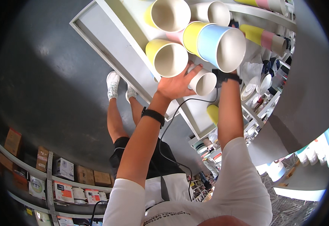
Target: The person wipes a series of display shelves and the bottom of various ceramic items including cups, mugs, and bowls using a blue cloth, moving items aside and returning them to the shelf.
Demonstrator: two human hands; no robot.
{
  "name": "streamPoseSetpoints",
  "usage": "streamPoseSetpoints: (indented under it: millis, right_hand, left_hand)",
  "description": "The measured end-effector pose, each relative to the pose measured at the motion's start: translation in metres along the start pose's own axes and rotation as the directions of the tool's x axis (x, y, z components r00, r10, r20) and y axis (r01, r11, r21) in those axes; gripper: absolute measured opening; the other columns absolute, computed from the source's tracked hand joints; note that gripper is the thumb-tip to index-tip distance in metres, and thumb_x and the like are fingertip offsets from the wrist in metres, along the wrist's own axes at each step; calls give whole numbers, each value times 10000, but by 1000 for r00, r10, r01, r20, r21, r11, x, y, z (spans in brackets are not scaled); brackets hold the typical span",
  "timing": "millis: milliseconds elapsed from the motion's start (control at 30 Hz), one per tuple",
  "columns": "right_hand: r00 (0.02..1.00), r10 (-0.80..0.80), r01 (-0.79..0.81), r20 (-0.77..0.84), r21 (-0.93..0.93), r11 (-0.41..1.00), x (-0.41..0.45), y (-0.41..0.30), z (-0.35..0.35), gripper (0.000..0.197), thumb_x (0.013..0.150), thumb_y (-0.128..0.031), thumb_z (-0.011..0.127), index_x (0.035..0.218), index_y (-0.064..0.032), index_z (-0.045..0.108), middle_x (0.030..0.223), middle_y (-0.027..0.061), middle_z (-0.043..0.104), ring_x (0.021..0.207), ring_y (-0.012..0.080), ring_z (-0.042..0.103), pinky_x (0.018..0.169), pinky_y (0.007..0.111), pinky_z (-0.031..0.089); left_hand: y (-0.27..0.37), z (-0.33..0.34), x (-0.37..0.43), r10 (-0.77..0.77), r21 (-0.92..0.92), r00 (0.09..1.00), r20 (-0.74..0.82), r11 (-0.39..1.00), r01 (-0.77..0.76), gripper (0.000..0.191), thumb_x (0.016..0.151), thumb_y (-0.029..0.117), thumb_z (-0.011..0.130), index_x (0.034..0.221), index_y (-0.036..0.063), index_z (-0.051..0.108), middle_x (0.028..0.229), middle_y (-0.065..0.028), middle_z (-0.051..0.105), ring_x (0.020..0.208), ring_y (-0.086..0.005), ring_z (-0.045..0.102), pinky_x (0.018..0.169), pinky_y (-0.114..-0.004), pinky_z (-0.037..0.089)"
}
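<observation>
My left hand (175,84) is closed around a small white tapered container (205,83), its mouth facing me. Beside that hand stands a yellow container (168,58) with a white inside. A larger nested stack, with a blue container (215,45) in front of a yellow one (191,38), is just above the white one. My right hand (233,25) is mostly hidden behind this stack; the wrist with its black band shows below the blue rim. Whether it grips the stack is hidden. Another yellow container (168,14) and a white one (216,14) stand farther back.
White shelf boards (119,53) with raised edges run diagonally before me. More yellow and pink stacks (262,39) and white dishes (256,84) sit to the right. A black cable (171,118) hangs between my arms. Boxed goods (64,192) fill a rack at lower left.
</observation>
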State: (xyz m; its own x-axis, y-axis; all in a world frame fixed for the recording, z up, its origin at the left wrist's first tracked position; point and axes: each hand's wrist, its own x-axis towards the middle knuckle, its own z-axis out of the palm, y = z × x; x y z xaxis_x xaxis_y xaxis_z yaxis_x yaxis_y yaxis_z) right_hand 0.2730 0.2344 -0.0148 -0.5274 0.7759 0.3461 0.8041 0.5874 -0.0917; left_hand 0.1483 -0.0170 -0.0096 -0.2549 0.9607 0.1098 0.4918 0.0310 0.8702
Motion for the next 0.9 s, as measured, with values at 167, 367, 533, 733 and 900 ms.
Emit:
streamPoseSetpoints:
  millis: [167,367,533,733,900]
  right_hand:
    - [947,305,-287,98,-164,944,-77,50,-33,414,718,9,647,1127,-48,686,1022,174,627,973,356,616,869,441,495]
    - [997,15,-11,79,-47,999,-25,42,-13,492,753,-82,705,1242,-92,654,1013,142,574,987,328,571,881,404,476]
    - [999,8,-12,40,94,996,-22,39,1,553,784,-134,703,1324,-104,587,1057,158,518,1078,332,509,913,402,465]
    - [894,371,-293,251,-297,909,-94,66,-29,613,806,-89,612,1402,-44,475,1125,212,505,1080,383,519,939,435,468]
    - [694,667,-513,271,-464,722,-137,83,-50,756,836,-268,598,1479,-8,296,1306,304,500,1162,458,529,995,478,444]
  left_hand:
    - [0,3,4,-42,-72,999,-3,997,42,800,607,481,809,1294,157,559,1190,-48,584,1119,-268,556,929,-426,474]
    - [3,-2,9,15,-51,1000,12,999,-15,742,601,359,844,1245,113,570,1135,-54,588,1007,-253,602,882,-380,498]
    - [2,4,10,34,-42,998,-49,998,-36,826,569,206,856,1321,125,522,1137,-82,573,1015,-270,577,866,-390,502]
    - [-4,3,5,28,-18,997,-65,999,-30,887,579,149,857,1379,135,473,1159,-94,576,1008,-276,597,799,-378,546]
    - [1,6,11,28,3,999,-44,1000,-28,926,592,178,869,1412,136,441,1197,-88,568,1029,-262,605,773,-373,578]
